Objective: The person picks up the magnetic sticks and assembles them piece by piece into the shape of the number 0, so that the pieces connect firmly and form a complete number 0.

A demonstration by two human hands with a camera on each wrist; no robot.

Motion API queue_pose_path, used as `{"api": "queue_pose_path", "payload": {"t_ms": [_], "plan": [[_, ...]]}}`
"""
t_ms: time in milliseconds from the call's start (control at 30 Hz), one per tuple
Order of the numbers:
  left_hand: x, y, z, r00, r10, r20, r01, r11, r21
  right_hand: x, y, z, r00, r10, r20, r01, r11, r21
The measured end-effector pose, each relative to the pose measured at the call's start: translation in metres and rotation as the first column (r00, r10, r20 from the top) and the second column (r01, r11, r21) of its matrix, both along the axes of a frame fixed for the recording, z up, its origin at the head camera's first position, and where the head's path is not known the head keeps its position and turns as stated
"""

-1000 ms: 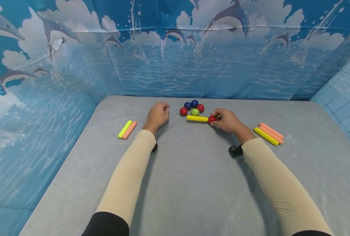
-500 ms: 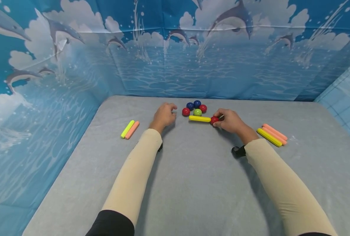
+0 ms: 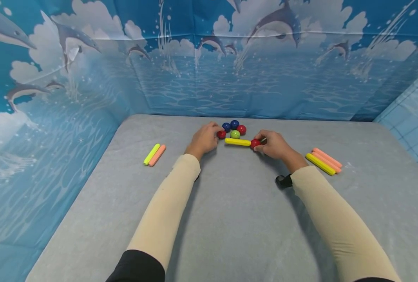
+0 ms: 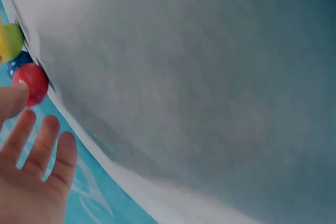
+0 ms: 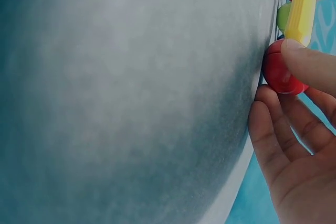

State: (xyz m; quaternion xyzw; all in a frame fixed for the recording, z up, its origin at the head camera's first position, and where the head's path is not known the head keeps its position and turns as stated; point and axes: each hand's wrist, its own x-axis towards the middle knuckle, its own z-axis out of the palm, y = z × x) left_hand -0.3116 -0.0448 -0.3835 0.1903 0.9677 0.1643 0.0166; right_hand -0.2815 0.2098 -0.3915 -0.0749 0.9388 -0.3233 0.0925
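Observation:
With thumb and fingers, my right hand (image 3: 274,145) holds a red ball (image 3: 255,144) against the right end of a yellow stick (image 3: 237,142). The right wrist view shows the thumb pressed on this ball, right where the stick meets it. My left hand (image 3: 206,139) is at another red ball (image 3: 221,134), its fingertips right at the ball's left side. In the left wrist view the thumb overlaps that red ball (image 4: 35,88), while the other visible fingers extend loosely below it. A green ball (image 3: 235,134) sits just behind the yellow stick.
Two blue balls (image 3: 234,124) and a third red ball (image 3: 241,130) lie at the back of the grey table (image 3: 237,211). To the left lie a lime-yellow stick (image 3: 151,154) and an orange stick (image 3: 157,155); several yellow and orange sticks (image 3: 320,163) lie right. A dolphin-print curtain (image 3: 209,78) hangs behind.
My left hand has moved right, from beside the group of balls up to the left red ball. The right hand keeps its hold on its red ball at the yellow stick's end.

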Motion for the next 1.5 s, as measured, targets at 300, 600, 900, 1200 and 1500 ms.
{"api": "queue_pose_path", "payload": {"t_ms": [300,600,900,1200,1500], "plan": [[-0.001,-0.002,-0.007,0.998,0.037,0.057,-0.040,0.998,0.049,0.002,-0.002,-0.004,1.000,0.004,0.000,-0.004,1.000,0.002],[0.000,-0.005,-0.008,0.985,0.146,0.087,-0.158,0.977,0.145,0.002,-0.003,-0.002,1.000,-0.004,0.002,0.004,1.000,-0.001],[-0.002,-0.004,-0.008,0.979,0.121,0.166,-0.153,0.968,0.200,0.002,0.002,0.004,0.999,-0.022,-0.026,0.024,0.998,0.058],[0.000,-0.006,-0.008,0.982,0.083,0.171,-0.119,0.969,0.215,-0.001,0.013,0.002,0.999,-0.022,-0.030,0.023,0.999,0.044],[0.000,-0.011,-0.008,0.979,0.072,0.191,-0.118,0.963,0.242,-0.001,0.013,0.000,0.999,-0.030,-0.032,0.031,0.999,0.036]]}}
